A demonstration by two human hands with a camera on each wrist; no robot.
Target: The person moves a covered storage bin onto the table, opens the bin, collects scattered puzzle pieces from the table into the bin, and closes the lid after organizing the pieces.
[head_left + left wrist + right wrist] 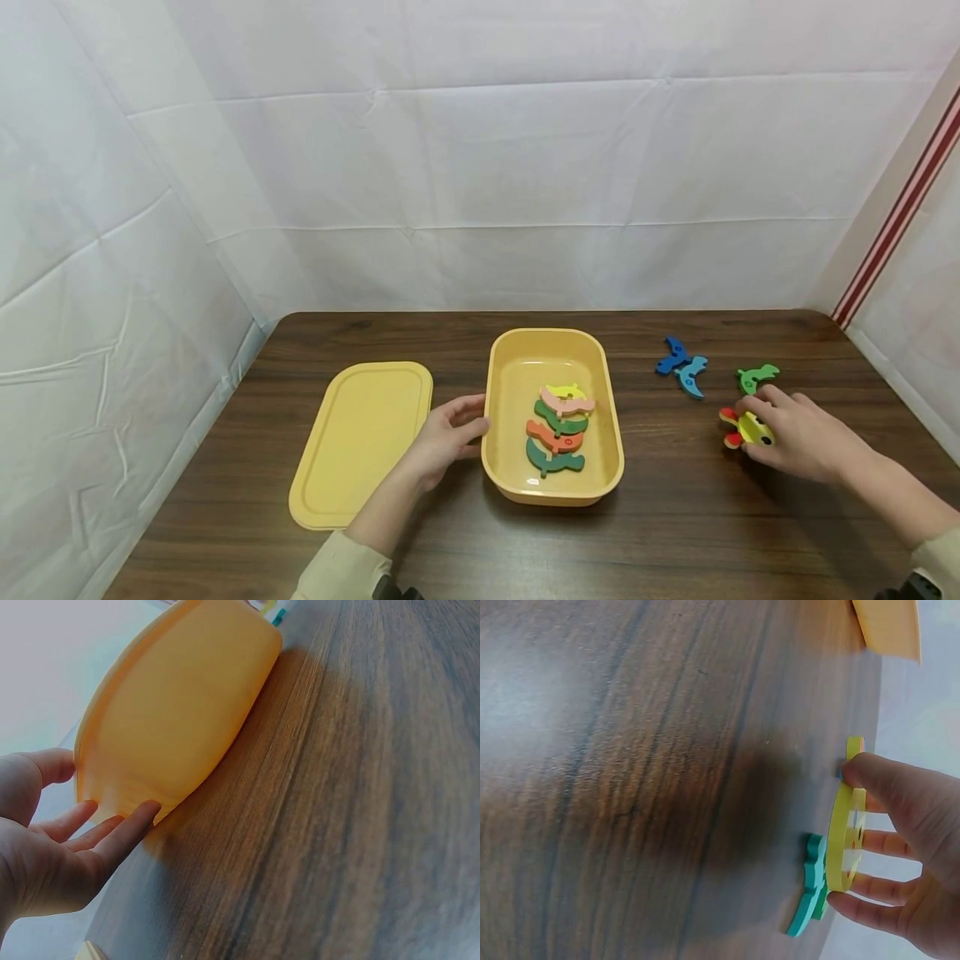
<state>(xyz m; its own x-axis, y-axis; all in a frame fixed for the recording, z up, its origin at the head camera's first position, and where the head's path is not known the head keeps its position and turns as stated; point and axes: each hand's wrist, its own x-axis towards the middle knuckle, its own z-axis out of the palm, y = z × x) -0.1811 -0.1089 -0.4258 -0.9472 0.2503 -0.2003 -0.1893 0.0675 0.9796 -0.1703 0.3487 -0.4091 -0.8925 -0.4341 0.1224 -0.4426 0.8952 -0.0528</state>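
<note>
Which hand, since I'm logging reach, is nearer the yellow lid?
The left hand, just right of the lid and touching the tub; the right hand is beyond the tub, holding a yellow piece.

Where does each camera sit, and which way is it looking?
Head: worn on the head, looking forward and down over the wood-grain table; left hand, right hand and sleeves show.
Left wrist: worn there, looking along the left hand at the outside of the yellow box; only that hand shows.
Right wrist: worn there, facing the yellow-and-red toy in the right hand; only that hand shows.
Shared: head and right wrist both show the toy.
</note>
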